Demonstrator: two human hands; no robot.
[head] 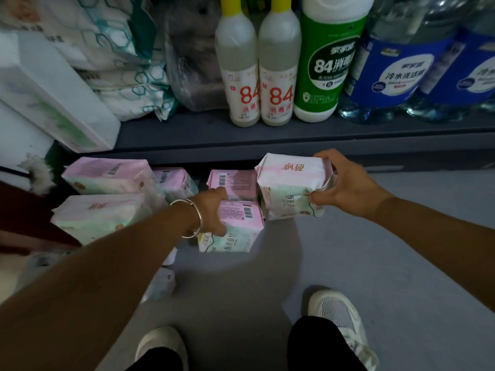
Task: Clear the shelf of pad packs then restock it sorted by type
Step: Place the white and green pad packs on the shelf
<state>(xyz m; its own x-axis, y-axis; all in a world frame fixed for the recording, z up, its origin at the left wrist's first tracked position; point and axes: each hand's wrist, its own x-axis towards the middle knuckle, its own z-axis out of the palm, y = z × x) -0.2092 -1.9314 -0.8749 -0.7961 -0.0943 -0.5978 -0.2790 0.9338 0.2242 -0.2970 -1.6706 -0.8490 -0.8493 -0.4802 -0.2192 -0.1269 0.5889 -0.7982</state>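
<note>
Pad packs (112, 178) lie on the floor (401, 250) under the shelf (267, 137), 1 pack (235, 226) gripped by the left hand (211, 212) and another (292, 186) pinched in the right hand (345, 183), so clearing or sorting seems underway, and next they need grouping by type.

Floor (401, 250) right of the packs is bare grey, wide room for a hand from the right. Shelf (267, 137) front lip is bare in a narrow strip; behind it bottles (257, 76) stand shoulder to shoulder, touching, with jugs (396, 70) at right, no gap to pass. Left end of shelf blocked by a white box (53, 97) overhanging the edge and bags (115, 49) behind. Under the shelf, pink packs (107, 194) crowd the left and centre, stacked and touching; left hand (211, 212) and right hand (345, 183) each hold one. Shoes (337, 317) stand on near floor, with open floor between them and the packs.
</note>
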